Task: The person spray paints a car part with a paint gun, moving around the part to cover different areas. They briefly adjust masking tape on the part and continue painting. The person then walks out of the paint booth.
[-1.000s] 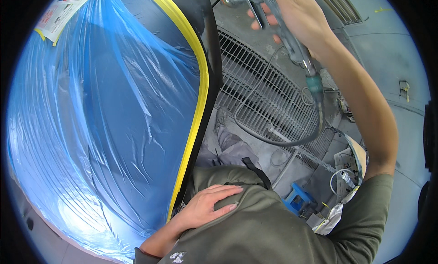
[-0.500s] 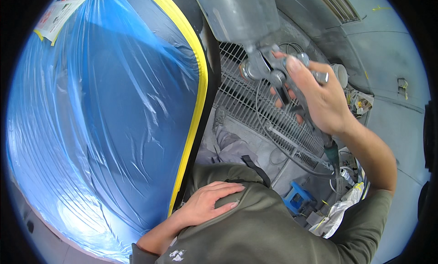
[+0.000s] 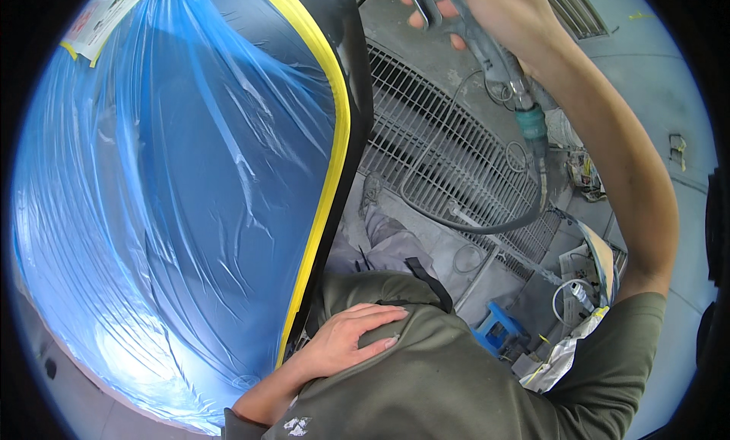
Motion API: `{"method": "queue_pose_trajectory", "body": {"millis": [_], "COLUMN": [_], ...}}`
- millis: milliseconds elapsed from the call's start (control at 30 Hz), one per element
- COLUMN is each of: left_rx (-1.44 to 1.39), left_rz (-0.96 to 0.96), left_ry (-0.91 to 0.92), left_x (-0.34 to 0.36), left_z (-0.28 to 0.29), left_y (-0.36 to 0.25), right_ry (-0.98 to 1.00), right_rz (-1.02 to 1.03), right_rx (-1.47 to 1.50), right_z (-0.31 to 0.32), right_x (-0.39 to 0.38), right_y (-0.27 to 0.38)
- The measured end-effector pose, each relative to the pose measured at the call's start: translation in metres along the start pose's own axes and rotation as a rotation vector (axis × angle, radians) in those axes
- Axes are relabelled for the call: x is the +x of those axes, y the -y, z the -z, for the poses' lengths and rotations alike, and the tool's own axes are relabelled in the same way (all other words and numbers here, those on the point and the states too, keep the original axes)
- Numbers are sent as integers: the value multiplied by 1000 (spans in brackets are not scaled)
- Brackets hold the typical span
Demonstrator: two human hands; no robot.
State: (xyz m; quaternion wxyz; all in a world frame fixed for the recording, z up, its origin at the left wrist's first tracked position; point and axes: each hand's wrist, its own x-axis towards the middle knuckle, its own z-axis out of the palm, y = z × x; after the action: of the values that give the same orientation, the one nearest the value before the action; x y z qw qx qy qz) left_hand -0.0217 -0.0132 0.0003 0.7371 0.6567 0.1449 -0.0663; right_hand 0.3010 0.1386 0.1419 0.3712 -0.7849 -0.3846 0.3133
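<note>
High at the top edge, my right hand (image 3: 506,10) is wrapped around the handle of a paint spray gun (image 3: 480,44). The gun's cup and head lie outside the picture. A green hose coupling (image 3: 531,122) sits below the handle, and a dark air hose (image 3: 509,225) loops down from it. My left hand (image 3: 351,337) rests flat on the olive shirt (image 3: 426,371) at my belly, fingers stretched out and holding nothing. Left of the gun stands a curved black panel (image 3: 356,67), edged with yellow masking tape (image 3: 340,117) and blue masking film (image 3: 205,204).
Metal floor grating (image 3: 433,128) runs beneath the hose. A blue plastic object (image 3: 498,330) and crumpled masking material (image 3: 566,352) lie at lower right. Printed paper (image 3: 106,18) is taped over the film at upper left. A pale wall (image 3: 639,98) stands at right.
My right hand has moved up and away with the spray gun, whose cup has left the picture. The hose has lifted and swung with it. My left hand has stayed in place.
</note>
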Motion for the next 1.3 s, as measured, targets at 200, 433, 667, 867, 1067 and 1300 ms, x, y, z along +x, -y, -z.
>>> {"method": "queue_pose_trajectory", "body": {"millis": [200, 433, 667, 867, 1067, 1300], "left_rx": [8, 16, -6, -10, -17, -17], "left_rz": [-21, -50, -42, -46, -12, -18], "left_ry": [17, 28, 40, -3, 6, 22], "left_x": [1, 3, 4, 0, -1, -1], "left_z": [2, 4, 5, 2, 1, 5], "left_y": [1, 2, 4, 4, 3, 2], "right_ry": [138, 296, 332, 125, 63, 101], "right_rz": [-30, -181, -155, -35, 130, 11], "right_rx": [30, 24, -35, -12, -18, -62], "right_z": [11, 32, 27, 12, 1, 6], "right_x": [-46, -120, -92, -33, -2, -38], "right_y": [-37, -60, -56, -18, 4, -26]}}
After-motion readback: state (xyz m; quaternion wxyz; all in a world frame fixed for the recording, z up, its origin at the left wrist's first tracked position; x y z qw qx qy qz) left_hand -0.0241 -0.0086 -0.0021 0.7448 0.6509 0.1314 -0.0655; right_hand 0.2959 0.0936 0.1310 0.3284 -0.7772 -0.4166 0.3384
